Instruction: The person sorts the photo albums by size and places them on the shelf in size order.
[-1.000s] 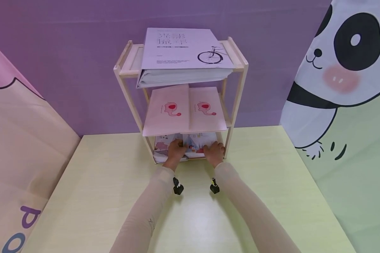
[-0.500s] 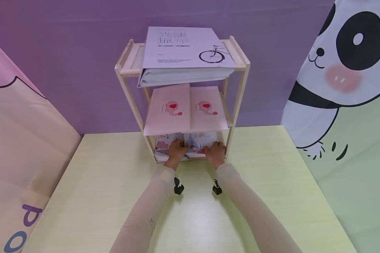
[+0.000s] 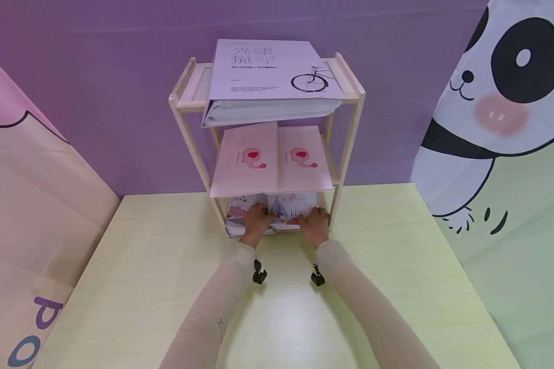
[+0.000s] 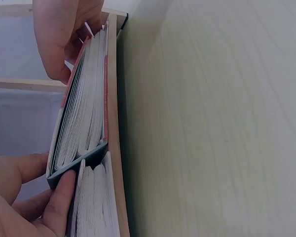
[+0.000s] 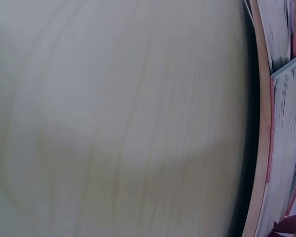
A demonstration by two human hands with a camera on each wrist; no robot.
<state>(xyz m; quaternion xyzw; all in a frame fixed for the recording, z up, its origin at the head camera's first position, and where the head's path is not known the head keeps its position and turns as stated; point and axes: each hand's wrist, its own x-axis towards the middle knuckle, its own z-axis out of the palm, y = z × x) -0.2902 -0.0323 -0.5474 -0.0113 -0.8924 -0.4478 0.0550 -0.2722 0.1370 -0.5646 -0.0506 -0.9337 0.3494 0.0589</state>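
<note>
On the bottom shelf of a small wooden rack [image 3: 348,138], two thick books lie side by side. My left hand [image 3: 257,220] pinches the dark spine edge of the right-hand book [image 3: 290,206], which has a colourful picture cover. In the left wrist view, that spine sits between the thumb and fingers [image 4: 59,202], beside the left-hand book [image 4: 96,207]. My right hand [image 3: 315,224] grips the opposite edge of the same book, its fingertips partly hidden behind the cover. The right wrist view catches only the book's page block [image 5: 288,128] and a bit of each hand.
Two pink books [image 3: 244,171] with red elephants lie on the middle shelf, above my hands. A thick white book [image 3: 268,72] with a bicycle drawing lies on top. The rack stands on a pale wooden table [image 3: 166,277] against a purple backdrop [image 3: 120,102].
The head view has shifted slightly. Both hands stay at the book on the bottom shelf, with no clear movement of the book.
</note>
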